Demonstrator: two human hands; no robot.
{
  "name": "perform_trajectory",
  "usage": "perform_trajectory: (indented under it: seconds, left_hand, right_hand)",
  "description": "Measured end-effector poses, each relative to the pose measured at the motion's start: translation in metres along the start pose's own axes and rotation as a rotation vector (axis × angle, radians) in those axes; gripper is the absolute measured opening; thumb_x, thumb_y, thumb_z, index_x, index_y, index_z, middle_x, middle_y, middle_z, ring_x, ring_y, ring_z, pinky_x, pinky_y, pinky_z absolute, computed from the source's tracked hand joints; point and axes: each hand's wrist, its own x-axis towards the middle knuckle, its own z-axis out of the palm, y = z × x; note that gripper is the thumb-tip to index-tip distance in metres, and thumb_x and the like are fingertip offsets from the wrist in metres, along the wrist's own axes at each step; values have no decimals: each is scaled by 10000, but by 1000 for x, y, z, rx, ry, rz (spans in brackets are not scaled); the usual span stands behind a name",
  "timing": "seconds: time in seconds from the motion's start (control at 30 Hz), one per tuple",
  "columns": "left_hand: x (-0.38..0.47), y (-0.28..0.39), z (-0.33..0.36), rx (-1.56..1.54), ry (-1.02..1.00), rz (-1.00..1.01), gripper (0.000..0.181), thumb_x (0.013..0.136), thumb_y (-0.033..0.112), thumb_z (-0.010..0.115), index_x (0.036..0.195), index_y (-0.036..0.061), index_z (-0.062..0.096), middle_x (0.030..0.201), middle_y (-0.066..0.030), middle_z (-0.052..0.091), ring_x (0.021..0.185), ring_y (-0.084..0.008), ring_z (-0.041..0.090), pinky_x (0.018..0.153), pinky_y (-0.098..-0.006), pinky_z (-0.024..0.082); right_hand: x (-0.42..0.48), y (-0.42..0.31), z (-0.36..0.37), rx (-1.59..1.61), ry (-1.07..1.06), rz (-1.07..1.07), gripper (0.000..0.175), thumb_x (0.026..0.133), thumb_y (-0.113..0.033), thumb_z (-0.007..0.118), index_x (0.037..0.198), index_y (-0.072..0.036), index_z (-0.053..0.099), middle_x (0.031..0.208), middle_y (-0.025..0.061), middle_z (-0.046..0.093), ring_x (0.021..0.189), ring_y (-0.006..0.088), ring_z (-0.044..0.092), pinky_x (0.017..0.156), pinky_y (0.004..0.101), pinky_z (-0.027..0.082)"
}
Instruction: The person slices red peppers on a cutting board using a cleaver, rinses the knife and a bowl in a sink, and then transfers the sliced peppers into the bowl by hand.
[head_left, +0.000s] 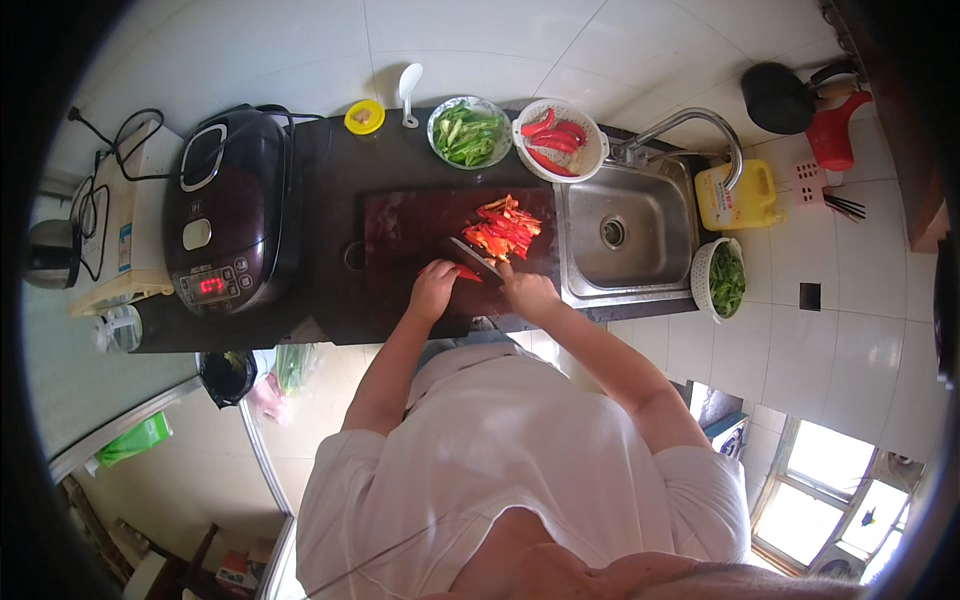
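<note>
On a dark red cutting board (405, 225) lies a pile of sliced red chili pepper (504, 226). My right hand (529, 291) grips a kitchen knife (474, 255), its blade angled across the board just below the pile. My left hand (436, 288) presses a piece of red pepper (468, 274) against the board, left of the blade. Behind the board, a patterned bowl (444, 156) holds sliced green peppers (466, 135). Beside it, a white colander (601, 145) contains whole red chili peppers (553, 138).
A steel sink (622, 225) with a faucet adjoins the board's right side. Beyond it stand a yellow jug (731, 196) and a white basket (701, 279) of green leaves. A rice cooker (229, 210) occupies the left. A yellow lid (364, 118) and white rice paddle (409, 94) are at the back.
</note>
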Motion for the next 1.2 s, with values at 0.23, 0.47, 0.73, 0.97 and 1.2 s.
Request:
perform_trajectory:
  seconds: [0.23, 0.47, 0.73, 0.97, 1.2]
  left_hand:
    - [-1, 4, 5, 70, -13, 46, 129, 754, 100, 522, 813, 16, 602, 915, -90, 574, 872, -248, 541, 761, -333, 465]
    - [-6, 1, 11, 154, -98, 15, 168, 761, 109, 500, 859, 12, 596, 956, -86, 558, 903, -241, 528, 788, -326, 460]
    - [-3, 1, 8, 109, -100, 22, 183, 745, 108, 515, 879, 19, 602, 950, -85, 569, 907, -238, 529, 792, -317, 459]
    - [-7, 1, 11, 90, -30, 53, 193, 742, 97, 515, 901, 19, 594, 948, -94, 561, 906, -247, 528, 780, -326, 459]
    - [-1, 5, 5, 51, 23, 31, 170, 768, 99, 527, 897, 27, 611, 903, -88, 570, 836, -261, 540, 749, -347, 468]
  right_hand:
    - [-23, -10, -18, -175, -71, -80, 210, 784, -76, 482, 962, -36, 379, 678, 141, 613, 627, 316, 630, 528, 410, 509]
    - [-8, -19, 0, -120, -88, -59, 221, 786, -74, 483, 973, -27, 375, 681, 148, 613, 642, 317, 633, 546, 416, 511]
    - [-1, -10, -7, -40, -36, -25, 216, 795, -101, 478, 966, -22, 372, 699, 155, 618, 668, 338, 627, 569, 441, 499]
    - [-13, -28, -34, -92, -205, -52, 228, 789, -72, 470, 981, -13, 364, 753, 182, 619, 733, 346, 627, 590, 424, 506]
    - [4, -16, 9, -102, -71, -52, 245, 806, -97, 473, 1009, -16, 362, 745, 170, 619, 709, 345, 624, 588, 435, 500]
